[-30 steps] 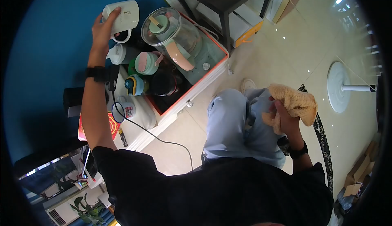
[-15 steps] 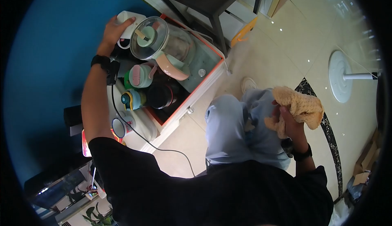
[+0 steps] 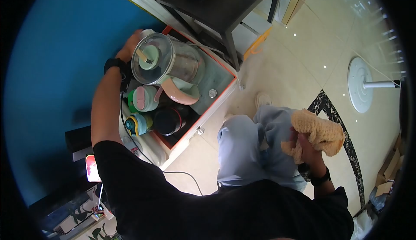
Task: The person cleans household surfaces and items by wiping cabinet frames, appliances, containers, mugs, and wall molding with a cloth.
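My left hand [image 3: 131, 45] is behind the glass kettle [image 3: 180, 62] on the cabinet top, at the blue wall. Its fingers close around the white mug [image 3: 146, 33], of which only a small part shows. A pink and mint bottle [image 3: 145, 98], a blue and yellow lidded bottle [image 3: 138, 124] and a dark jar [image 3: 168, 121] stand in front of the kettle. Over my right knee, my right hand [image 3: 308, 149] grips a tan cloth [image 3: 318, 131], which drapes over its fingers.
A black stool [image 3: 216, 6] stands beyond the cabinet, which has a red-edged top [image 3: 214, 88]. A black cable [image 3: 180, 172] runs down from the cabinet. A round white stand base [image 3: 360, 84] is on the floor at the right. Cardboard boxes [image 3: 390, 166] lie at the far right.
My left hand has lowered the white mug from in front of the wall to behind the kettle. The right hand still holds the cloth and sits slightly lower in view.
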Available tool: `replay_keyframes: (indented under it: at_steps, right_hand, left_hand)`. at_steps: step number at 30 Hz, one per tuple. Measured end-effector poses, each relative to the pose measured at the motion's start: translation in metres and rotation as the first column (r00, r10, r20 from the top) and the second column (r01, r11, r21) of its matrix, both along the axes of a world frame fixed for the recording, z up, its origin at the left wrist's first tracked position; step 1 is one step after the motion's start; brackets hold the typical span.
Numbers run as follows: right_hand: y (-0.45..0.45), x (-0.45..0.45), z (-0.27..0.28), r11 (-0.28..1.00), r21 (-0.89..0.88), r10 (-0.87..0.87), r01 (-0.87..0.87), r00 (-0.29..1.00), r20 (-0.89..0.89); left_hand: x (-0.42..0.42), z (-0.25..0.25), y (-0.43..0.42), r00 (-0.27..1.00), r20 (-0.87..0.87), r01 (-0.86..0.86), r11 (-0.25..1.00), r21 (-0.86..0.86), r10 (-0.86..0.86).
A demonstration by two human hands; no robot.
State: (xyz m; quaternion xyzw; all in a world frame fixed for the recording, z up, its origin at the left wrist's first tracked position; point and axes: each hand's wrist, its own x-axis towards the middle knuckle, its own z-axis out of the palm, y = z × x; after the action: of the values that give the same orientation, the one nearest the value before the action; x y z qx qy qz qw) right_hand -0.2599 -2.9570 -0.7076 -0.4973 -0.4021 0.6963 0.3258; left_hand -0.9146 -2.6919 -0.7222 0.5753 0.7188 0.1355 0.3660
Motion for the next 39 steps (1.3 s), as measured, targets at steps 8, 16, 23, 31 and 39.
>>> replay_keyframes:
  at_steps: [8, 16, 23, 31, 39]
  right_hand:
    - [-0.013, 0.001, -0.012, 0.995, -0.095, -0.015, 0.021, 0.998, 0.069]
    - [-0.012, -0.007, -0.011, 0.987, 0.142, 0.043, -0.072, 0.979, 0.197]
    - [-0.015, -0.019, -0.016, 0.956, 0.275, -0.03, -0.102, 0.899, 0.437]
    - [-0.021, -0.018, -0.04, 0.951, 0.263, 0.035, -0.162, 0.901, 0.432]
    - [-0.005, -0.044, -0.033, 0.608, 0.567, 0.141, -0.556, 0.778, 0.612]
  left_hand:
    - [0.087, 0.045, -0.041, 0.72, 0.573, -0.341, 0.919, -0.199, 0.392]
    - [0.078, 0.034, -0.048, 0.757, 0.539, -0.297, 0.93, -0.218, 0.368]
    - [0.068, 0.04, -0.042, 0.88, 0.396, -0.206, 0.962, -0.182, 0.263]
    - [0.041, 0.061, -0.025, 0.902, -0.335, 0.302, 0.952, 0.041, -0.272]
    - [0.138, 0.198, -0.125, 0.928, -0.373, 0.234, 0.794, 0.562, -0.009]
